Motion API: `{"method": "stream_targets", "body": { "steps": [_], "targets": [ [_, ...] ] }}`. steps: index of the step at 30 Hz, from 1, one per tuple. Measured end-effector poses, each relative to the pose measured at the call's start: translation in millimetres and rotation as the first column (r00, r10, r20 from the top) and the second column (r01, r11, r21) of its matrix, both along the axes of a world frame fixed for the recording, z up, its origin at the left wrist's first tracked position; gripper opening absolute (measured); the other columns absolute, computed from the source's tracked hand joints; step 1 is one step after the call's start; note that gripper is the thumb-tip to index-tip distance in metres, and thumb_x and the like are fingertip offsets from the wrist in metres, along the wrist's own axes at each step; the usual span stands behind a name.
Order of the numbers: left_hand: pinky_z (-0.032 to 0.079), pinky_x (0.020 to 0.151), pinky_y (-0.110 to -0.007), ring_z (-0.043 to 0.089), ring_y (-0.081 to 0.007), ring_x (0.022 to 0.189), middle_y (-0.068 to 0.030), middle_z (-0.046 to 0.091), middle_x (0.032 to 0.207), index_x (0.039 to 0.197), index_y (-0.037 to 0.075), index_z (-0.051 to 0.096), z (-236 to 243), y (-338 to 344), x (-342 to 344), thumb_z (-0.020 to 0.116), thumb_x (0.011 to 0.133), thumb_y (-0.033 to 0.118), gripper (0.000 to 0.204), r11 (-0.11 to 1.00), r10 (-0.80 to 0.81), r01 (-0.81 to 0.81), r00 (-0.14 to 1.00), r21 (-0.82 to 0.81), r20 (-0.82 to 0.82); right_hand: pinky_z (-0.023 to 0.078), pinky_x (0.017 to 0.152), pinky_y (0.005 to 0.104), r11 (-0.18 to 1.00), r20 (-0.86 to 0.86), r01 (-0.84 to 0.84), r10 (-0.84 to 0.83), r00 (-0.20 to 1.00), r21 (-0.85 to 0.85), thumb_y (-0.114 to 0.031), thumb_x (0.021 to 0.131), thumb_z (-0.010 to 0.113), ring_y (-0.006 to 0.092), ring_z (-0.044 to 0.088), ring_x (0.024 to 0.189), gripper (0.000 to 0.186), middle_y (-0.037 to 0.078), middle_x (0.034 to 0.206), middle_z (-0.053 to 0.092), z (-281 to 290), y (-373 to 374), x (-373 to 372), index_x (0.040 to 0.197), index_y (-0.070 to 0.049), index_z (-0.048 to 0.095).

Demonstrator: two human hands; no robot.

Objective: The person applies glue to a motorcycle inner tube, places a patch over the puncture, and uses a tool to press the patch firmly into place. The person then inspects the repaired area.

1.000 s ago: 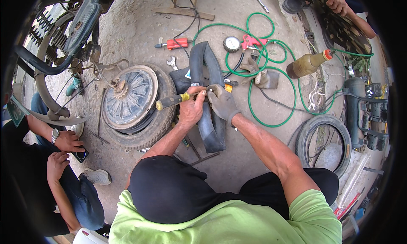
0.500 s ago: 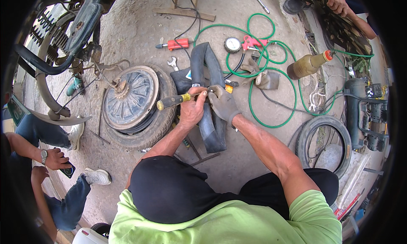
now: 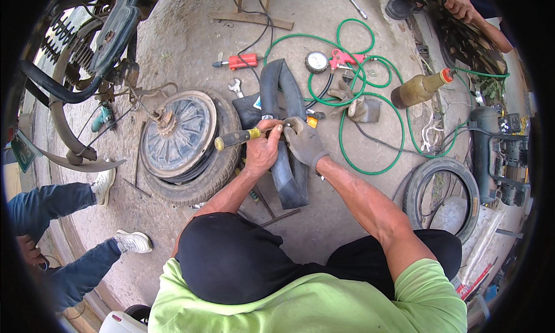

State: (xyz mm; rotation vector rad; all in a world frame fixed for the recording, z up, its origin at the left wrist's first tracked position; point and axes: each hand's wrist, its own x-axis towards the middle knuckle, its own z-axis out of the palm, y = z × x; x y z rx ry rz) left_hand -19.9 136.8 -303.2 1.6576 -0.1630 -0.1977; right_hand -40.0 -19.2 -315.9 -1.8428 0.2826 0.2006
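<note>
My left hand, bare, is closed on a screwdriver with a dark and yellow handle, which sticks out to the left. Right beside it my right hand, in a grey work glove, has its fingers bent in a pinch. The fingertips of both hands meet over a black inner tube, laid out in a long loop on the ground. Some small part sits between the fingertips, too small and covered to name. To the left lies a wheel with its tyre, the tyre partly off the rim.
A green air hose loops to the right, with a pressure gauge and red inflator gun. Beyond stand a bottle and a loose tyre. A wrench and red-handled tool lie ahead. A seated person's legs are left.
My hands, the screwdriver and the inner tube have barely moved. At the left, the seated person's arms and the phone have drawn back, mostly out of view.
</note>
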Motion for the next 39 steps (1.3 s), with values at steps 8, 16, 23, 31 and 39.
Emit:
{"method": "stream_targets", "body": {
  "steps": [8, 16, 23, 31, 39],
  "targets": [
    [0.056, 0.083, -0.032, 0.068, -0.0162, 0.090, -0.0092, 0.072, 0.099, 0.113, 0.000, 0.069, -6, 2, 2, 0.064, 0.105, 0.009, 0.013, 0.999, -0.006, 0.004, 0.999, 0.043, 0.044, 0.058, 0.087, 0.0399, 1.000, 0.038, -0.003, 0.004, 0.999, -0.030, -0.024, 0.105, 0.060, 0.0285, 0.074, 0.099, 0.029, 0.017, 0.109, 0.076, -5, 0, 0, 0.122, -0.002, 0.067],
    [0.055, 0.083, -0.033, 0.068, -0.0165, 0.090, -0.0089, 0.072, 0.099, 0.113, 0.000, 0.070, -10, 3, 2, 0.066, 0.105, 0.012, 0.015, 0.998, -0.004, 0.000, 0.998, 0.068, 0.056, 0.057, 0.089, 0.0426, 0.999, 0.027, 0.005, -0.004, 1.000, -0.042, -0.025, 0.104, 0.060, 0.0343, 0.075, 0.102, 0.027, 0.018, 0.110, 0.076, -2, 1, -1, 0.119, -0.004, 0.068],
    [0.055, 0.082, -0.032, 0.067, -0.0161, 0.089, -0.0086, 0.072, 0.097, 0.113, 0.000, 0.070, -7, 2, 1, 0.066, 0.105, 0.013, 0.016, 0.997, -0.009, 0.004, 0.998, 0.074, 0.059, 0.057, 0.090, 0.0432, 0.997, 0.046, -0.004, 0.007, 0.999, -0.072, -0.024, 0.104, 0.059, 0.0353, 0.074, 0.103, 0.027, 0.019, 0.110, 0.075, -4, 0, -1, 0.119, -0.004, 0.068],
    [0.055, 0.087, -0.033, 0.069, -0.0161, 0.094, -0.0092, 0.074, 0.100, 0.114, 0.000, 0.069, -9, 2, 1, 0.064, 0.106, 0.011, 0.015, 0.996, -0.013, 0.009, 0.999, 0.094, 0.046, 0.057, 0.090, 0.0424, 0.999, 0.033, 0.007, -0.006, 0.999, -0.041, -0.024, 0.104, 0.060, 0.0345, 0.074, 0.102, 0.026, 0.019, 0.109, 0.076, -9, 1, -1, 0.119, -0.004, 0.068],
    [0.055, 0.091, -0.033, 0.070, -0.0167, 0.098, -0.0103, 0.075, 0.103, 0.115, -0.001, 0.069, -13, 4, 1, 0.063, 0.107, 0.011, 0.016, 0.995, -0.012, 0.008, 0.999, 0.101, 0.038, 0.058, 0.090, 0.0425, 0.997, 0.053, 0.011, -0.008, 0.999, -0.070, -0.024, 0.104, 0.061, 0.0343, 0.075, 0.103, 0.026, 0.019, 0.110, 0.076, -10, 1, -1, 0.119, -0.004, 0.068]
  ]
}}
